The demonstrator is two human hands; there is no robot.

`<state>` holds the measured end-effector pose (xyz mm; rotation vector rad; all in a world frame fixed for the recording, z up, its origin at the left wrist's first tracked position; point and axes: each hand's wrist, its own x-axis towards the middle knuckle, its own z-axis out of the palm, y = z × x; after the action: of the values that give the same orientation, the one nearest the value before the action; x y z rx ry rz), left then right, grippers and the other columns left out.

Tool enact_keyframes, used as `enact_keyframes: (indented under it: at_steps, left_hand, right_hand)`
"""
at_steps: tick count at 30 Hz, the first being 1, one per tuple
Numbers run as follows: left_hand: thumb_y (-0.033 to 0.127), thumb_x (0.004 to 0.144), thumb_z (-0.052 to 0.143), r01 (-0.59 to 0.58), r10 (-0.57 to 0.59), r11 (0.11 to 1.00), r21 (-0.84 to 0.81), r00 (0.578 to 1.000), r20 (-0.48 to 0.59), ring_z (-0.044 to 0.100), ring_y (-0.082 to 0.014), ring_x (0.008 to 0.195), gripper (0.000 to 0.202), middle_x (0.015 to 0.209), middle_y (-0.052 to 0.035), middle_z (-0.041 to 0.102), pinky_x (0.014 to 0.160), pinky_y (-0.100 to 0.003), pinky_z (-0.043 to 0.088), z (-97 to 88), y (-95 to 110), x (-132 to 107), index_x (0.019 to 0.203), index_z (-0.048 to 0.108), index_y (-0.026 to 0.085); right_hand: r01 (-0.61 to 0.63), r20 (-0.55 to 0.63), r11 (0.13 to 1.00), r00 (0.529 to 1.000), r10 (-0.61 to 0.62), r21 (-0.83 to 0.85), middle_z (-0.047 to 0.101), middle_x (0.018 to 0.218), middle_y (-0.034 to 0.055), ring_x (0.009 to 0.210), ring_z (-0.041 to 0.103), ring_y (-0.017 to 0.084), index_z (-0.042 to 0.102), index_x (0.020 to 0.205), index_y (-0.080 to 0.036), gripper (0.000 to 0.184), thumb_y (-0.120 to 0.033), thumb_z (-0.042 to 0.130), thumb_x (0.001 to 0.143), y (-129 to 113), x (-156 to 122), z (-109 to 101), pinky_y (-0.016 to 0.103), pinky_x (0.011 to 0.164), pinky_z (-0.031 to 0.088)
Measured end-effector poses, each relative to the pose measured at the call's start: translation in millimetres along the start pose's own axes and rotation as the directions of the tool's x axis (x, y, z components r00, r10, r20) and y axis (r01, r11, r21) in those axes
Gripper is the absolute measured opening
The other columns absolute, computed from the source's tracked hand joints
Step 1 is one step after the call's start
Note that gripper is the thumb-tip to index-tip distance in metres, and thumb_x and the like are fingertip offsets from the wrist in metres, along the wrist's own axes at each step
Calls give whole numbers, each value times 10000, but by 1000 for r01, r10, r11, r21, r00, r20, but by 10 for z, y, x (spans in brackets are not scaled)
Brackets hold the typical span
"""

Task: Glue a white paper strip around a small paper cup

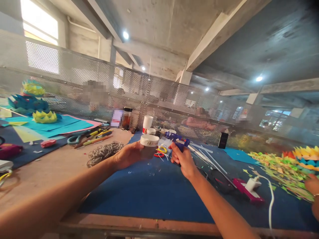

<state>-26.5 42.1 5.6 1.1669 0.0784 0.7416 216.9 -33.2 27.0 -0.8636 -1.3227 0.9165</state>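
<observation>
My left hand (131, 155) is closed around a small white round piece, a short ring or cup (149, 140), held above the blue mat (147, 192). My right hand (183, 160) grips a blue hot glue gun (177, 140), its nozzle pointing left toward the white piece. The two hands are close together over the middle of the table. White glue sticks (206, 154) lie just right of the gun.
A pile of grey rubber bands (103, 151), scissors (76, 138), a white glue bottle (147, 123) and a brown jar (127, 118) lie behind. Cyan paper sheets (57, 125) and paper flowers (45, 116) sit left; green and yellow paper cuttings (281, 169) and a plugged charger (253, 183) right. Another person's hand (314, 186) is at the right edge.
</observation>
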Motion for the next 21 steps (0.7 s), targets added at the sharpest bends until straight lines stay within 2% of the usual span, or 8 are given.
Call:
enact_keyframes:
  at_steps: [5, 8, 10, 14, 21]
  left_hand:
    - [328, 878, 586, -5, 6, 999, -51, 1000, 16, 628, -312, 1152, 483, 1236, -140, 723, 1012, -432, 440, -33, -10, 12, 1314, 643, 129]
    - [345, 874, 651, 6, -6, 1000, 5, 1000, 21, 606, -293, 1183, 494, 1290, -139, 692, 1051, -414, 418, 1, -16, 13, 1321, 642, 135]
    - [322, 837, 726, -3, 1, 996, 87, 1000, 24, 619, -258, 1108, 520, 1253, -129, 698, 979, -359, 449, 32, -32, 15, 1320, 641, 149]
    - [295, 789, 785, -20, 10, 978, 207, 999, 53, 593, -189, 877, 504, 1056, -104, 705, 781, -283, 451, 87, -71, 29, 1252, 666, 133]
    - [293, 759, 790, -28, 14, 965, 262, 998, 53, 525, -179, 825, 496, 964, -92, 649, 753, -285, 421, 166, -23, 30, 1201, 663, 108]
  right_hand:
    - [-22, -20, 1000, 1000, 22, 11, 336, 513, -110, 413, 286, 59, 685, 815, -180, 390, -565, 732, 855, 146, 10, -28, 235, 486, 439]
    - [-29, -29, 1000, 999, 29, 11, 337, 506, -111, 414, 286, 59, 679, 802, -181, 376, -549, 742, 853, 163, -12, -74, 233, 492, 444]
    - [-39, -25, 999, 999, 39, 6, 333, 500, -112, 413, 285, 60, 675, 796, -185, 373, -547, 733, 861, 172, -28, -90, 233, 495, 445]
    - [-64, 9, 998, 998, 64, 16, 319, 497, -116, 407, 278, 61, 663, 791, -185, 373, -543, 713, 883, 201, -66, -89, 231, 489, 441]
    - [-92, 55, 995, 995, 89, 51, 314, 514, -116, 412, 281, 53, 660, 800, -170, 380, -533, 695, 908, 212, -113, -54, 223, 489, 446]
